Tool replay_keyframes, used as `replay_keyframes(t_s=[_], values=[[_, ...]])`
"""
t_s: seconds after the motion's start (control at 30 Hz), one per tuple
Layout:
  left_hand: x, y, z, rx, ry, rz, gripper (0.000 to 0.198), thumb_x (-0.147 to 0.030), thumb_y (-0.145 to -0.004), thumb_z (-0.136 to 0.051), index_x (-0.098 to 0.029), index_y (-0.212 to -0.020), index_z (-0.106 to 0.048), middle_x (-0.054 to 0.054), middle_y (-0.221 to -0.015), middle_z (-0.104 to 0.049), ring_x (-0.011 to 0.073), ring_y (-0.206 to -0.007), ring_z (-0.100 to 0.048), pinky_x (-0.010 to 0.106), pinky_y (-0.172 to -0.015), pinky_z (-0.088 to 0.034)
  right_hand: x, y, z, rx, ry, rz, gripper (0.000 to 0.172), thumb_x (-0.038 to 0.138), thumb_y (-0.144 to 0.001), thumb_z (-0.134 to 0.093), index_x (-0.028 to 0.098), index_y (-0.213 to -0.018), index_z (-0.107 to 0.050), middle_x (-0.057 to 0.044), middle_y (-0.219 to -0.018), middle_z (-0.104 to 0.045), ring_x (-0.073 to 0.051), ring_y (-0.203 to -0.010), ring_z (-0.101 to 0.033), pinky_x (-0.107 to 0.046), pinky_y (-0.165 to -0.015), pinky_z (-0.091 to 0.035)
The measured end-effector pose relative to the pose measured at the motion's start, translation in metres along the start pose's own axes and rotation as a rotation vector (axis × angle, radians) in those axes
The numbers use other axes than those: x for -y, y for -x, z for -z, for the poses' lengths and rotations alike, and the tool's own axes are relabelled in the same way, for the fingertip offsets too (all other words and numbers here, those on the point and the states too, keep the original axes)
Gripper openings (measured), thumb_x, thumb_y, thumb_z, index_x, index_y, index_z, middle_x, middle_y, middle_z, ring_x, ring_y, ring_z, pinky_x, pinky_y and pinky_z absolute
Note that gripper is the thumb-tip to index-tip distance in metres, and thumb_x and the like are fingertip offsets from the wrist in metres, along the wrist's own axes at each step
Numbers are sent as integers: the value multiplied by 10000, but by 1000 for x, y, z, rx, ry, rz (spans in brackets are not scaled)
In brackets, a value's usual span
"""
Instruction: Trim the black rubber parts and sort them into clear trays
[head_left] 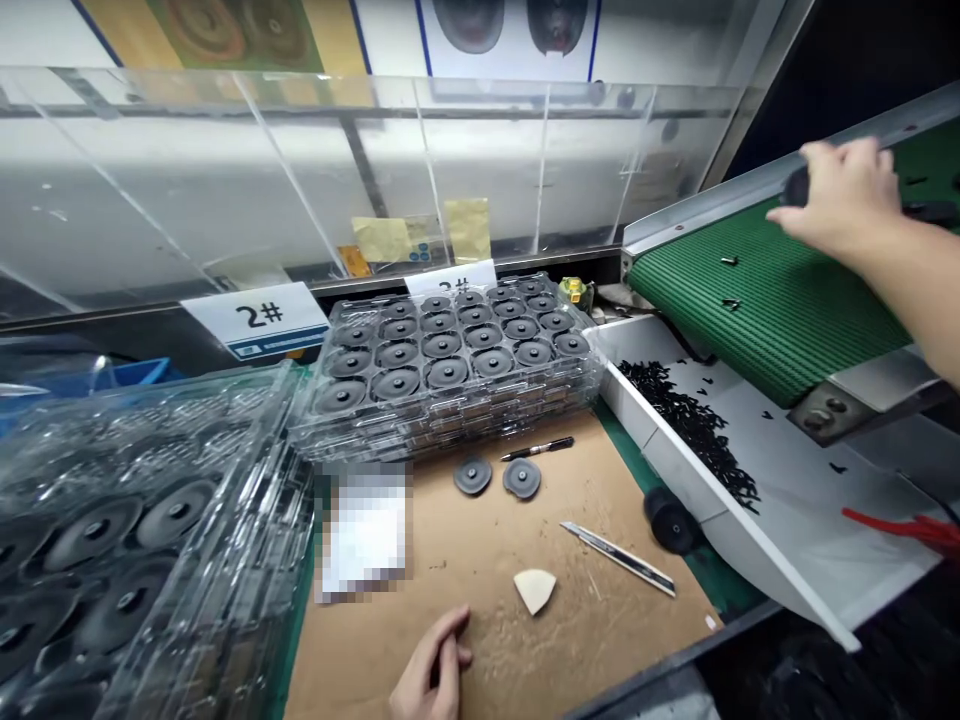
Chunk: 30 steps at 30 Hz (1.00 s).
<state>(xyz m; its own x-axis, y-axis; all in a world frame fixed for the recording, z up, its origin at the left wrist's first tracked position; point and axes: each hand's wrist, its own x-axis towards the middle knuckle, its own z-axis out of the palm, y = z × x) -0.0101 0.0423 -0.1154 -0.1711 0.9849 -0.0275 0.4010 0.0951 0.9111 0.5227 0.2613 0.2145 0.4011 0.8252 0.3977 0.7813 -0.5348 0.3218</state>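
My right hand reaches out over the green conveyor belt at the upper right, fingers closed round a dark rubber part at the belt's far rail. My left hand rests on the brown cardboard mat at the bottom, fingers curled loosely with nothing visible in them. Two loose black rubber discs lie on the mat ahead of it. A stack of clear trays filled with black discs stands behind them.
Another stack of clear trays with discs fills the left. On the mat lie a pen, a utility knife and a pale wedge. A white chute with black scraps sits below the belt. A "2#" label stands behind.
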Motion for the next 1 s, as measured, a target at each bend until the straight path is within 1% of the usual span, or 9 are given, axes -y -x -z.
replay_keyframes(t_s=[0.1,0.2,0.27,0.37,0.47,0.63,0.8,0.9,1.0], values=[[-21,9,0,4,102,113,361,-487,-773,-594,-181,-927,-709,56,-764,-721,198,-670,-675,293,-700,-566,43,51,43,-12,-315,253,980,496,-616,111,-207,-548,-568,-250,-1308,-381,-369,-1038,-489,-479,-637,-304],[-52,28,-8,-25,207,-14,300,-367,-824,-585,-233,-1088,-633,85,-1091,-686,211,-916,-668,348,-885,-517,90,166,61,256,-722,638,722,624,-689,-465,87,-1137,-644,-123,-1140,-637,-219,-979,-618,-334,-754,-454],[-71,42,-15,72,242,-273,488,-327,-786,-649,-303,-1255,-518,89,-1264,-599,251,-1142,-571,409,-1012,-422,115,252,52,486,-1026,785,623,546,-670,-678,236,-1206,-611,-95,-1121,-666,-245,-963,-647,-376,-809,-535],[-87,54,-21,310,267,-612,899,-320,-661,-766,-353,-1414,-276,110,-1391,-479,307,-1257,-465,452,-1051,-372,144,350,21,1073,-1364,803,526,541,-715,-664,233,-1140,-643,-87,-1087,-674,-264,-993,-636,-396,-849,-534],[-89,57,-15,494,192,-612,953,-283,-649,-777,-355,-1428,-232,102,-1340,-530,299,-1236,-486,438,-1031,-403,168,400,-9,1391,-1642,619,554,606,-781,-551,173,-1114,-641,-96,-1029,-673,-245,-979,-624,-415,-924,-472],[-82,54,17,635,51,-353,741,-325,-704,-728,-338,-1360,-383,84,-1349,-524,272,-1228,-496,412,-1017,-433,201,440,-17,1384,-1740,474,598,642,-853,-387,136,-1032,-651,-91,-900,-661,-206,-859,-621,-371,-842,-490],[-72,59,38,606,73,-201,659,-301,-709,-730,-368,-1306,-457,43,-1325,-552,263,-1277,-443,440,-1082,-352,217,456,-13,1313,-1663,532,686,718,-811,-352,141,-1002,-671,-61,-794,-638,-172,-751,-617,-324,-773,-509],[-66,61,43,506,363,72,624,-347,-676,-752,-359,-1252,-513,50,-1309,-563,277,-1249,-476,437,-1086,-342,218,447,-29,1155,-1519,465,698,704,-829,-333,154,-1163,-603,-53,-789,-602,-139,-592,-578,-309,-640,-515],[-64,59,46,348,916,424,576,-512,-730,-642,-328,-1254,-492,84,-1306,-555,292,-1142,-571,427,-985,-451,219,435,-53,894,-1333,311,576,571,-874,-402,182,-1287,-500,-103,-996,-526,-161,-664,-573,-381,-711,-501]])
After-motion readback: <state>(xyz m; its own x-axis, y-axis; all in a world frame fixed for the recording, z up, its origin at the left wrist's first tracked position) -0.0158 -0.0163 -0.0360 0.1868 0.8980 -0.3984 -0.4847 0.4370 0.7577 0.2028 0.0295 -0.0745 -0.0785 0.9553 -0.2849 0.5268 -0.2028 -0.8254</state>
